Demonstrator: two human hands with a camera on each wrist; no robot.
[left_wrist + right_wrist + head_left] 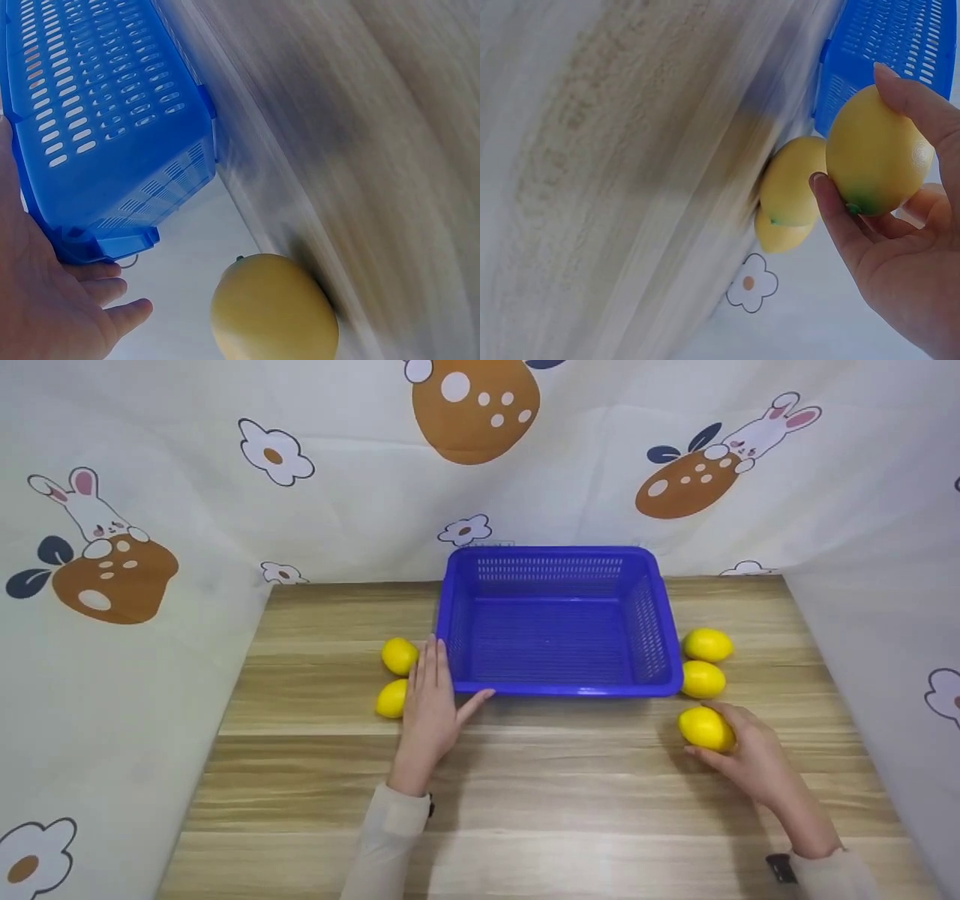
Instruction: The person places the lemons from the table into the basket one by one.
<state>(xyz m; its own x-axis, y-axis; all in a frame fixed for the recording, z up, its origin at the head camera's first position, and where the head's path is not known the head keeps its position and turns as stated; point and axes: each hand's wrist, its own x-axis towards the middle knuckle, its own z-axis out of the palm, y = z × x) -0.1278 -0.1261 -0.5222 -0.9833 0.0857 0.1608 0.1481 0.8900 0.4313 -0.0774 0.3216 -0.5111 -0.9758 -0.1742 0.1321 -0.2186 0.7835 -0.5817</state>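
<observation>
My right hand grips a yellow lemon between thumb and fingers, in front of the basket's right corner. In the right wrist view this lemon appears lifted off the table, its green-tinged tip toward the palm. A blue plastic basket with slotted walls stands at the table's back, with nothing inside it. My left hand rests along its left front corner, fingers straight over the rim and thumb stretched along the front edge. The left wrist view shows the basket's outer wall beside that hand.
Two lemons lie right of the basket, a rear one and a nearer one. Two more sit at its left, one behind and one in front, partly behind my left hand. A patterned cloth encloses the wooden table.
</observation>
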